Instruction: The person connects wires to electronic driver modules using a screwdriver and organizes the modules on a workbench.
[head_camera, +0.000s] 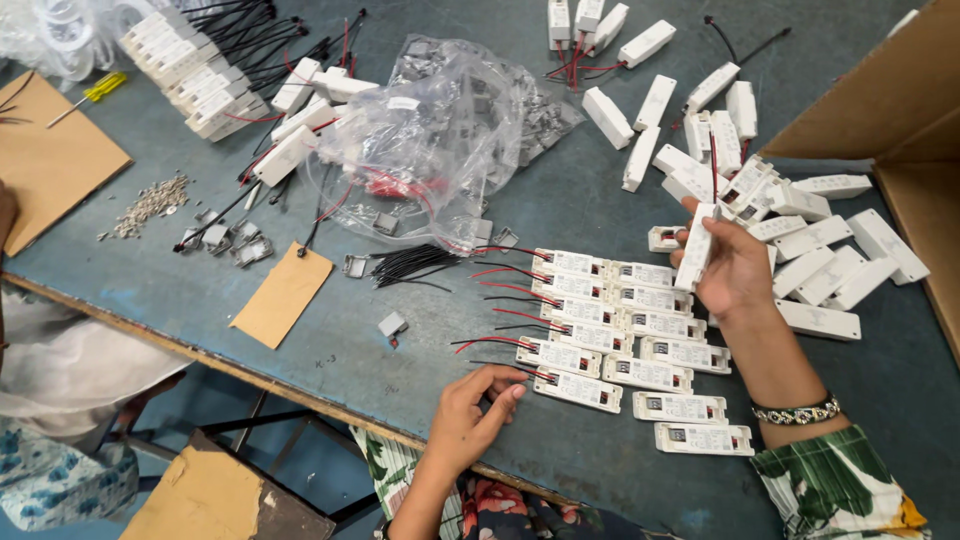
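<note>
My right hand (735, 268) holds a white plastic box (697, 248) upright above the table, just right of two neat columns of white boxes (625, 335) lying flat. Red and black wires (500, 300) stick out to the left of the left column. My left hand (475, 410) rests near the table's front edge, its fingertips pinching the wire at the lowest wired box (578, 390). A loose heap of white boxes (810, 250) lies right of my right hand.
A clear plastic bag (440, 130) of small parts sits mid-table, with black wires (405, 265) below it. More white boxes (200, 75) are stacked far left. A cardboard box (900, 110) stands at right. Cardboard pieces (285, 295), screws (150, 205), a yellow screwdriver (100, 88) lie left.
</note>
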